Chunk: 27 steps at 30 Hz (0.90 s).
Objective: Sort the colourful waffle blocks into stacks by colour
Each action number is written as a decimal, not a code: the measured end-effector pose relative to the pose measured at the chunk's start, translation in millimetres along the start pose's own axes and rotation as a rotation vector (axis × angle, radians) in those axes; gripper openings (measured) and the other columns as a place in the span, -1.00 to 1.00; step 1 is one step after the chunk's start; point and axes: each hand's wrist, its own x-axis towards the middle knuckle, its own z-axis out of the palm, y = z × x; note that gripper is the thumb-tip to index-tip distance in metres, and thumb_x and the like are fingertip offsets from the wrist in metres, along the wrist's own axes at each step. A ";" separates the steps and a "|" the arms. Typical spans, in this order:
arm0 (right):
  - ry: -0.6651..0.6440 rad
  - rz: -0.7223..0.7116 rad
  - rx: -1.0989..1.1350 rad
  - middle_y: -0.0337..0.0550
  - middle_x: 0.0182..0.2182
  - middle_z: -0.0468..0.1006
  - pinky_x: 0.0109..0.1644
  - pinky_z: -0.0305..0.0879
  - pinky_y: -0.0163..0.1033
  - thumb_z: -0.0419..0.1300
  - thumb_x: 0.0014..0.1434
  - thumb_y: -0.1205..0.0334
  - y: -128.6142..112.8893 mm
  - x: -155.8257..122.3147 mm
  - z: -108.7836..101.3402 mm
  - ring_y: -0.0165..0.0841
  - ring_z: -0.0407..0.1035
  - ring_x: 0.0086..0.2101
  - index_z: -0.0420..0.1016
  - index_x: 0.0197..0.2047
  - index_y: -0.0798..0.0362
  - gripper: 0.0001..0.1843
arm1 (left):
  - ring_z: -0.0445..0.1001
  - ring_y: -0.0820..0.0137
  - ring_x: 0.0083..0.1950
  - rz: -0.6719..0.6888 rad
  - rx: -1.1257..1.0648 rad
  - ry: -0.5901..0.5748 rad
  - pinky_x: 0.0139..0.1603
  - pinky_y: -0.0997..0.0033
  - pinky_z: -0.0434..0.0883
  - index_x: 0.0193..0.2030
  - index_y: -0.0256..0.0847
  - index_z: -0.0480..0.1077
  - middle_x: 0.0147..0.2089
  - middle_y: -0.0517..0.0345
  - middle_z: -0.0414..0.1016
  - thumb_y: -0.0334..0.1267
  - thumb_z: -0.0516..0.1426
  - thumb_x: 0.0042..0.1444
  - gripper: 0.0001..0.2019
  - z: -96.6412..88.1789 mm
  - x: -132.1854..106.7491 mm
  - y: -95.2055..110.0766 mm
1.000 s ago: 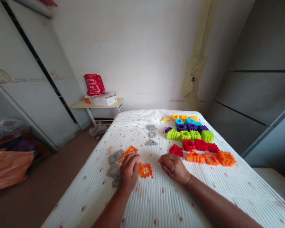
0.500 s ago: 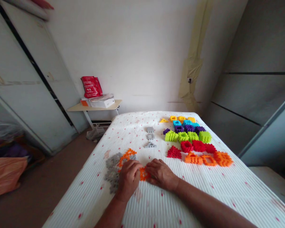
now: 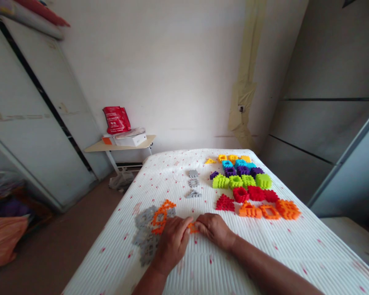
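My left hand [image 3: 173, 243] and my right hand [image 3: 214, 229] meet over a small orange plastic block piece [image 3: 192, 228] on the white bedspread [image 3: 249, 254]. Both hands pinch it, and it is mostly hidden by the fingers. Just left of my left hand lies an orange triangular piece [image 3: 160, 212] on top of several grey pieces [image 3: 145, 233]. Further out on the right are rows of sorted blocks: orange [image 3: 269, 210], red [image 3: 249, 196], green [image 3: 240, 181], purple [image 3: 235, 172], blue and yellow [image 3: 232, 158].
Three grey pieces [image 3: 192, 184] lie in a line mid-bed. A small side table [image 3: 119, 144] with a red bag [image 3: 116, 119] and a white box stands by the far wall. A white wardrobe [image 3: 30, 119] is at left, grey panels at right.
My right hand slid left from near the red and orange rows to meet my left hand on the orange piece. The view tilted slightly down.
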 end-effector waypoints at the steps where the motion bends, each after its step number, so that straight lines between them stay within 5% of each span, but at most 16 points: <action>1: -0.003 0.037 0.025 -0.13 -0.48 0.50 -0.38 0.15 -0.35 -0.24 0.33 0.04 0.4 0.3 0.7 -0.40 0.35 -0.46 0.43 -0.36 0.09 -0.49 | 0.44 0.30 -0.18 0.000 0.015 -0.008 -0.12 0.23 0.39 0.00 -0.14 0.36 -0.24 0.07 0.50 -0.43 0.02 0.06 -0.65 2.4 0.0 -0.1; 7: 0.009 0.171 0.167 -0.14 -0.37 0.55 -0.35 0.18 -0.38 -0.15 0.31 0.13 3.0 2.3 6.9 -0.40 0.42 -0.39 0.44 -0.19 0.07 -0.63 | 0.44 0.24 -0.14 -0.050 0.091 -0.074 -0.07 0.13 0.39 0.03 -0.16 0.32 -0.18 0.06 0.49 -0.44 0.14 -0.07 -0.54 15.8 2.8 1.2; 18: 0.024 0.301 0.007 -0.11 -0.36 0.60 -0.35 0.23 -0.37 -0.01 0.19 0.23 -2.5 3.2 11.3 -0.31 0.50 -0.36 0.33 0.04 0.08 -0.64 | 0.47 0.25 -0.14 -0.107 0.092 -0.005 -0.06 0.12 0.41 0.06 -0.13 0.33 -0.17 0.06 0.53 -0.46 0.13 -0.11 -0.49 27.8 -0.6 -5.4; 27: 0.041 0.307 -0.072 -0.20 -0.49 0.57 -0.44 0.18 -0.37 0.03 0.16 0.20 -0.1 2.4 17.2 -0.32 0.48 -0.44 0.34 -0.08 0.05 -0.74 | 0.51 0.31 -0.19 -0.257 -0.047 0.016 -0.11 0.24 0.45 -0.08 -0.13 0.45 -0.21 0.08 0.57 -0.49 0.06 -0.12 -0.58 27.5 0.5 -12.8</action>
